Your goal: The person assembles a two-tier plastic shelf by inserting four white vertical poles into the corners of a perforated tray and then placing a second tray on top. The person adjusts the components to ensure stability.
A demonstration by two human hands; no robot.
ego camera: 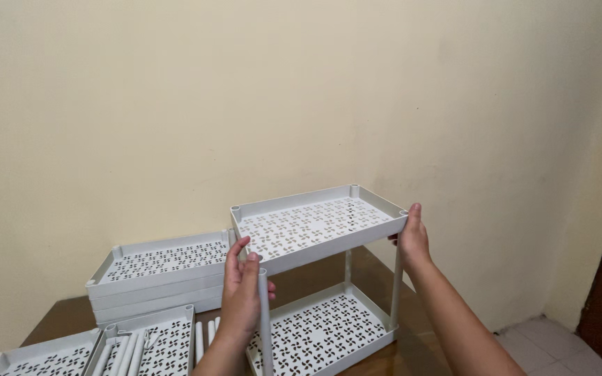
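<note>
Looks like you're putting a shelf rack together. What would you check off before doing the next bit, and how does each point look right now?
1. Left hand on the near front post and the top tray's corner: ok.
2. Right hand gripping the right end of the top tray: ok.
3. Top tray level: not ok, its right end sits higher.
4. Near front post seated in the tray's corner socket: cannot tell, the hand covers it.
5. Bottom tray flat on the brown table: ok.
6. Spare posts and stacked trays within reach on the left: ok.
</note>
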